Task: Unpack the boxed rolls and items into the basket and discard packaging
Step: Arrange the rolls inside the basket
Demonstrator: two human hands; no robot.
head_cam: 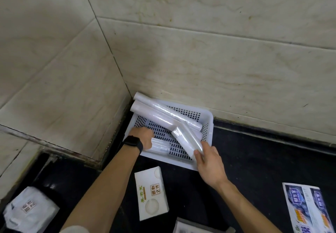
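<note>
A white perforated basket [208,118] sits in the corner on the dark counter. Two long white rolls [160,113] lie slanted across its far side, their ends sticking over the left rim. My right hand [209,165] grips the near end of a shorter white roll [187,139] that tilts down into the basket. My left hand [143,138], with a black watch on the wrist, is inside the basket and closed on a clear flat packet [161,146] on its floor.
Tiled walls close in behind and to the left of the basket. On the counter near me lie a white box with green print [151,192], a blue printed box [307,209] at right, a white wrapped package [29,209] at left and a grey box edge [192,226].
</note>
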